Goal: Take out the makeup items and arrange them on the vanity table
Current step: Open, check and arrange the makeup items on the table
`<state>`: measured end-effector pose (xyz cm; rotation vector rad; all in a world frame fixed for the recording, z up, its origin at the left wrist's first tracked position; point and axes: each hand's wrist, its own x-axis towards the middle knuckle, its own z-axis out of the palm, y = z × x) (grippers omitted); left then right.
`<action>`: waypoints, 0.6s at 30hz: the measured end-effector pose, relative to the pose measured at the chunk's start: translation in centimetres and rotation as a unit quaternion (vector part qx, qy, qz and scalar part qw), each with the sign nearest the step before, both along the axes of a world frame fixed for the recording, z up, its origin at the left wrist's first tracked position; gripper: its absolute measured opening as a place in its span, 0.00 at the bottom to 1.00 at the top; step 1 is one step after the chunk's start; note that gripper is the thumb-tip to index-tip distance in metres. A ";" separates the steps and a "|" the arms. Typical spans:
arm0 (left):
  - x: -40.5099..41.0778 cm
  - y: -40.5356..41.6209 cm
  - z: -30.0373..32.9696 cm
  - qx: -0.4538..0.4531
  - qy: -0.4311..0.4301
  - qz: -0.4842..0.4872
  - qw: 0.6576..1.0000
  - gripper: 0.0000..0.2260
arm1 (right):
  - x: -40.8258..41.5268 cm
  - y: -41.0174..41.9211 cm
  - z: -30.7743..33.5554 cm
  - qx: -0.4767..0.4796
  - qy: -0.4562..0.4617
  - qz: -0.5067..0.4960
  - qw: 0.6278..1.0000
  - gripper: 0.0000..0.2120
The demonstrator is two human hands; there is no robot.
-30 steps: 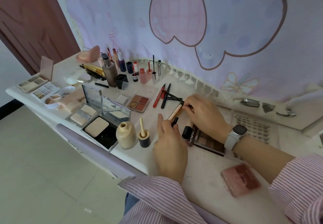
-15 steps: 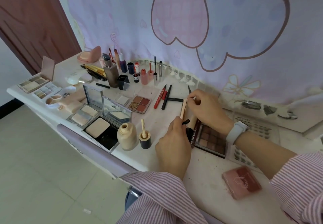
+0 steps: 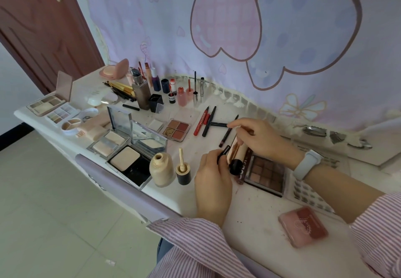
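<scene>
On the white vanity table both hands meet over a pair of beige concealer tubes with black caps, lying beside a dark eyeshadow palette. My left hand pinches the black-capped near end of one tube. My right hand holds the far end of the tubes with curled fingers. A dark brown pencil lies just left of my right hand. An open foundation bottle and its upturned cap with wand stand to the left.
Open powder compacts, a four-pan palette, red and black pens, bottles and brushes crowd the table's left and back. A pink compact lies near the front right. The table edge runs along the front left, above a tiled floor.
The tube, held upright half a second ago, now lies low beside the dark palette with a second tube. Both hands have come closer together over them.
</scene>
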<state>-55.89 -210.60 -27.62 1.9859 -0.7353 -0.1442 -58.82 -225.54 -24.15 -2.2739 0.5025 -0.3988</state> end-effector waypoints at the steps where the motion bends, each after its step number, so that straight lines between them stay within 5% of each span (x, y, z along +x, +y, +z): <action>1: 0.1 0.0 0.0 -0.006 0.001 0.006 1.000 0.10 | -0.3 0.1 0.2 0.012 -0.008 -0.002 1.000 0.13; 9: 0.2 0.0 -0.1 -0.063 0.010 0.021 0.998 0.11 | -2.0 1.8 0.5 0.034 0.032 0.041 0.998 0.04; 18: -0.3 -0.1 0.2 -0.038 -0.016 0.019 0.999 0.21 | 0.0 0.9 1.5 0.087 -0.038 -0.050 0.994 0.04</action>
